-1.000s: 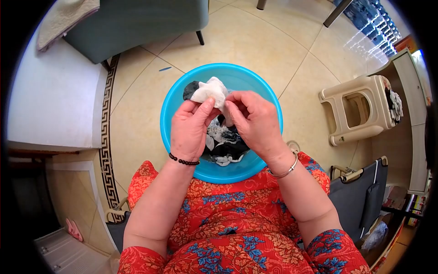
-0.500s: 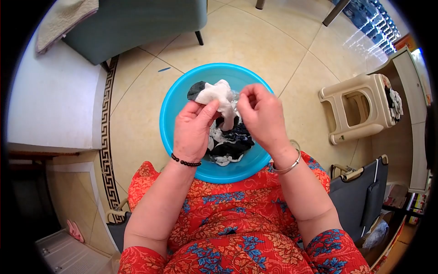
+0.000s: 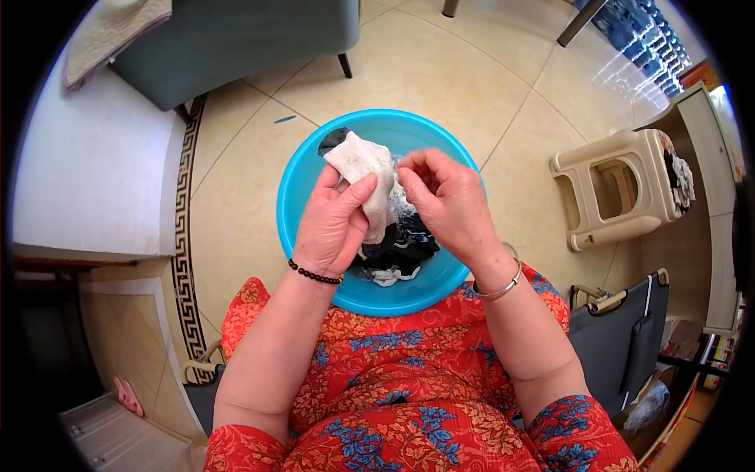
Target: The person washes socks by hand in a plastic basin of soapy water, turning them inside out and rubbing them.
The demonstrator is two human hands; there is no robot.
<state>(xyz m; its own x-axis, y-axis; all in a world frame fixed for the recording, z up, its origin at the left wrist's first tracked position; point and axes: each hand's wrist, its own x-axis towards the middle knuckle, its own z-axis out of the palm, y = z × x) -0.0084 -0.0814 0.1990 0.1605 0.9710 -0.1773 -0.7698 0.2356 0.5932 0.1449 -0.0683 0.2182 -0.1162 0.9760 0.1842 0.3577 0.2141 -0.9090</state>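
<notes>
A white sock with a dark grey end hangs over the blue basin, pinched between the thumb and fingers of my left hand. Close to the sock's right side is my right hand, its fingers curled and pressed together; whether anything is between the fingertips cannot be made out. Dark and white wet clothes lie in sudsy water in the basin, partly hidden beneath the sock and my hands.
A beige plastic stool lies on its side at the right, with cloths by its seat. A grey-green sofa stands at the upper left. Pink slippers are at the lower left.
The sock now hangs flatter and longer from my left hand. My right hand let go of it, moved away to the right, then came back slightly left towards it.
</notes>
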